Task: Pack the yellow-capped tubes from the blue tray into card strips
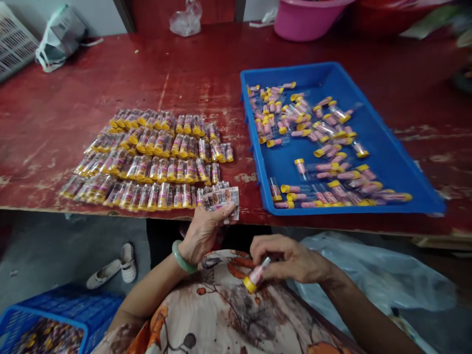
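My left hand [202,228], with a green bangle at the wrist, pinches several small printed labels [223,197] at the table's front edge. Over my lap, my right hand [285,258] grips a small clear tube [256,275] with a yellow cap and pink contents, its cap end tilted down. Rows of similar tubes [162,169], with printed labels around them, lie to the left on the red table. Loose tubes [324,167] with pink contents are scattered in a blue tray [383,132] at the right.
The red table [206,69] spans the view. At its back stand a pink basin [302,19], a plastic bag [186,18] and a face mask [61,37]. A blue crate [73,305] of tubes is at lower left, near white clogs [118,268]. Clear plastic sheeting [379,275] hangs at right.
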Action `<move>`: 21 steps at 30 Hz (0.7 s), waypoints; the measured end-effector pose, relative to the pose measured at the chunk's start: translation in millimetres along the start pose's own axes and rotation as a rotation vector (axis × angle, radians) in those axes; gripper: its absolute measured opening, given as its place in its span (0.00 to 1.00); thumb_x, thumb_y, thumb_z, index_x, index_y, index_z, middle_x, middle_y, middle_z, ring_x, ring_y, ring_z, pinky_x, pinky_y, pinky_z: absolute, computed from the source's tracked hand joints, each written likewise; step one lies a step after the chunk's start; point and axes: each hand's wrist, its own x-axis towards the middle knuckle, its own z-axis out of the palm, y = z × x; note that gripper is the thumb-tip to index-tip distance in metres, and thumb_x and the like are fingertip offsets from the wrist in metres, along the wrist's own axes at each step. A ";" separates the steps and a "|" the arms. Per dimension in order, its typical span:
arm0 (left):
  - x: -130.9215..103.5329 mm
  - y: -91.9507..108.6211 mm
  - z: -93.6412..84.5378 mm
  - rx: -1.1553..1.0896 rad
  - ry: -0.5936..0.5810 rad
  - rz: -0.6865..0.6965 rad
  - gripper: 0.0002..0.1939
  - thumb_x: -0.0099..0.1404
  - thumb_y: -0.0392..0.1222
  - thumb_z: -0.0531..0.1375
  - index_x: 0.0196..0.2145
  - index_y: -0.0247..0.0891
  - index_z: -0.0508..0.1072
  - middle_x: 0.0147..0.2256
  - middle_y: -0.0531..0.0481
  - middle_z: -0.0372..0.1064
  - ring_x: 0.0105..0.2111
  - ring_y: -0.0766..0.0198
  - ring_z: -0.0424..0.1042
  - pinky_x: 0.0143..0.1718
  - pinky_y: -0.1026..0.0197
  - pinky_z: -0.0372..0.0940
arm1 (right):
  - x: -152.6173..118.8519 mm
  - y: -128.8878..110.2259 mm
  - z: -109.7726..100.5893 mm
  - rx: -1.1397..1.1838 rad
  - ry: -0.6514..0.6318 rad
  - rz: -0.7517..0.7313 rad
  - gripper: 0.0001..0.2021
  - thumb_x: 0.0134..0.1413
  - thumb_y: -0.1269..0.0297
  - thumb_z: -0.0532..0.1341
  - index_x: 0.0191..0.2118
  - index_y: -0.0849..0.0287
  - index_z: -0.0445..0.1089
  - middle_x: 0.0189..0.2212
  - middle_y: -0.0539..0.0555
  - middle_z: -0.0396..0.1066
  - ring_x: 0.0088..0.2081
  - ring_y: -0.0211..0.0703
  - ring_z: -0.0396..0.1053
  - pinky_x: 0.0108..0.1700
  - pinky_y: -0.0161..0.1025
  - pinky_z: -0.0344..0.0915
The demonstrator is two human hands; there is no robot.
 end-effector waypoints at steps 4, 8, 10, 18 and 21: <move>-3.1 2.1 -1.8 -0.023 0.043 -0.071 0.19 0.50 0.39 0.74 0.40 0.35 0.77 0.37 0.48 0.78 0.30 0.63 0.77 0.29 0.64 0.73 | -2.6 19.4 10.2 -0.254 -0.167 -0.099 0.16 0.58 0.52 0.65 0.40 0.62 0.76 0.33 0.57 0.76 0.36 0.41 0.69 0.40 0.40 0.63; -4.6 3.3 -4.4 -0.064 0.088 -0.088 0.18 0.50 0.37 0.74 0.40 0.35 0.78 0.37 0.48 0.79 0.31 0.62 0.78 0.30 0.63 0.73 | -1.3 15.7 11.6 -0.326 -0.063 -0.240 0.07 0.56 0.62 0.65 0.37 0.61 0.76 0.30 0.54 0.75 0.32 0.39 0.69 0.37 0.38 0.63; -5.2 2.8 -4.8 -0.089 0.078 -0.057 0.19 0.50 0.36 0.74 0.40 0.34 0.78 0.39 0.47 0.80 0.33 0.62 0.78 0.36 0.61 0.74 | -2.3 5.5 7.0 -0.305 0.084 -0.194 0.10 0.55 0.66 0.66 0.43 0.58 0.75 0.30 0.52 0.74 0.31 0.38 0.70 0.33 0.36 0.64; -12.0 -2.6 1.3 -0.130 0.069 0.023 0.21 0.49 0.39 0.75 0.40 0.33 0.79 0.40 0.46 0.79 0.38 0.59 0.78 0.46 0.57 0.72 | 5.7 -13.1 13.4 0.030 0.709 -0.330 0.13 0.53 0.70 0.67 0.45 0.53 0.72 0.37 0.53 0.70 0.36 0.41 0.70 0.35 0.38 0.68; -15.4 -3.7 2.9 -0.147 0.058 -0.006 0.17 0.51 0.40 0.74 0.38 0.34 0.79 0.40 0.46 0.79 0.37 0.61 0.78 0.43 0.60 0.73 | 17.4 -12.5 25.9 0.018 0.837 -0.405 0.13 0.50 0.74 0.67 0.42 0.55 0.72 0.38 0.53 0.71 0.39 0.42 0.70 0.37 0.38 0.68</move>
